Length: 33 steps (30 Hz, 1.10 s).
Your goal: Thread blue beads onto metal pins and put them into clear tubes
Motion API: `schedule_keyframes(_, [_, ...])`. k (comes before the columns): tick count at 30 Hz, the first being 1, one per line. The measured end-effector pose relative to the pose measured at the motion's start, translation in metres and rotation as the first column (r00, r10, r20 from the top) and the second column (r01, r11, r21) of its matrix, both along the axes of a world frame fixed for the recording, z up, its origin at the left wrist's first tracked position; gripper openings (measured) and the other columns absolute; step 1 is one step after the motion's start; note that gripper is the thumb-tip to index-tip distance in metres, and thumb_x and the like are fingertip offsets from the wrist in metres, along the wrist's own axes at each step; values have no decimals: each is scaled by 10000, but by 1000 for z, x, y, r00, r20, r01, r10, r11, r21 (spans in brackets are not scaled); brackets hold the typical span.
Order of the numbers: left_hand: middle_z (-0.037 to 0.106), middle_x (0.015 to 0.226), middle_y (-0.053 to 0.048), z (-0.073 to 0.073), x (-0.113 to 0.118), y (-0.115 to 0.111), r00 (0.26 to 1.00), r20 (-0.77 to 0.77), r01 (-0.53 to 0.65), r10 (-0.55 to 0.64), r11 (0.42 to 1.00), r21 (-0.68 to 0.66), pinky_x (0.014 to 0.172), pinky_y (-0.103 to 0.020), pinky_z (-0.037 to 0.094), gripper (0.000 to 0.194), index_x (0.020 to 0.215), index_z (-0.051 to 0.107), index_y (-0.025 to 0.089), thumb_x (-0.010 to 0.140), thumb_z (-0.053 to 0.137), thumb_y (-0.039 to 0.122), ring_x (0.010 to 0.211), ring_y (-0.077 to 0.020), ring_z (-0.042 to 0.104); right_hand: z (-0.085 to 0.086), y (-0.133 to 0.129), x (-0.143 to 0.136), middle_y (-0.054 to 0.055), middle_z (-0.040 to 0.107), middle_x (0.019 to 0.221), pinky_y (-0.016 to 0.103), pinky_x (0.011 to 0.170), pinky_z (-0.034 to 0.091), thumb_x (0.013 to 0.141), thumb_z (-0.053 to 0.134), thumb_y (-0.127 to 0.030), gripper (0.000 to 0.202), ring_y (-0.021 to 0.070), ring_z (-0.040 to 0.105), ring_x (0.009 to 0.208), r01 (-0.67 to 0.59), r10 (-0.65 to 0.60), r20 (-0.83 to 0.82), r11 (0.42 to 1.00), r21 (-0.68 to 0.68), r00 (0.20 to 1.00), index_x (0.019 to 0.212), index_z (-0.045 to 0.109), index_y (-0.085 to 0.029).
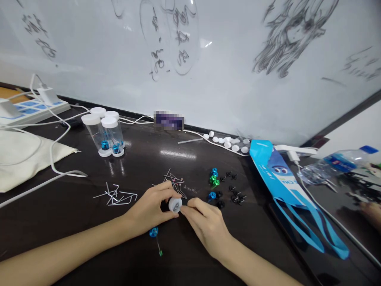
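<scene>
My left hand [149, 208] grips a small round white cap [175, 204] between thumb and fingers. The cap's open side faces me, with something small and grey inside. Closed in a pinch, my right hand [208, 228] meets the cap's right rim; whatever its fingertips hold is too small to make out. Just below my left hand lies a blue spool-like part [153, 232] with a thin wire running to a small green piece [160, 253]. Behind the cap are several thin bent metal pins [175, 180], partly hidden by my left hand. Hex keys [116, 195] lie left of it.
Clear tubes with white caps [110, 122] stand at back left. Right of my hands are blue and green parts [214, 179] and black screws [236, 194]. White caps [228, 145] line the whiteboard. A blue lanyard [315, 230], bottle [336, 165] and another person's hand [372, 212] are at right.
</scene>
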<state>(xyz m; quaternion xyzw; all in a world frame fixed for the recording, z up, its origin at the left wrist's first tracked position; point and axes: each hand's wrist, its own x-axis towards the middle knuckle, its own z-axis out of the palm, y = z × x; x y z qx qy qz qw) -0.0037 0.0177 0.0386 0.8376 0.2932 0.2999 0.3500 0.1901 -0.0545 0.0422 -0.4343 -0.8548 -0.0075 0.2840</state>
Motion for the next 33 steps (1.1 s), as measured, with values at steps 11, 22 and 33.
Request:
schedule_keyframes(11, [562, 830, 5, -2, 1, 2, 999, 28, 14, -15, 999, 35, 682, -284, 482, 270, 986, 676, 207, 743, 718, 97, 762, -167, 577, 3, 1, 2, 59, 610, 808, 237, 573, 460, 988, 424, -148, 256, 140, 576, 651, 44, -44, -3, 999, -3, 999, 985, 679, -164])
schedule_keyframes(22, [546, 816, 2, 0, 1, 1, 998, 38, 54, -56, 997, 50, 666, -274, 473, 226, 1001, 678, 190, 788, 689, 116, 749, -160, 564, 1, 0, 0, 60, 634, 821, 240, 577, 455, 996, 417, -161, 260, 137, 583, 663, -9, 8, 37, 1000, 29, 999, 1001, 677, -155])
schedule_keyframes(33, [548, 830, 3, -3, 0, 1, 998, 39, 38, -41, 998, 55, 675, -280, 476, 212, 999, 663, 211, 803, 669, 130, 765, -162, 572, 2, 0, -1, 67, 632, 808, 233, 570, 447, 994, 430, -157, 249, 139, 588, 652, -7, 5, 43, 999, 39, 999, 991, 678, -138])
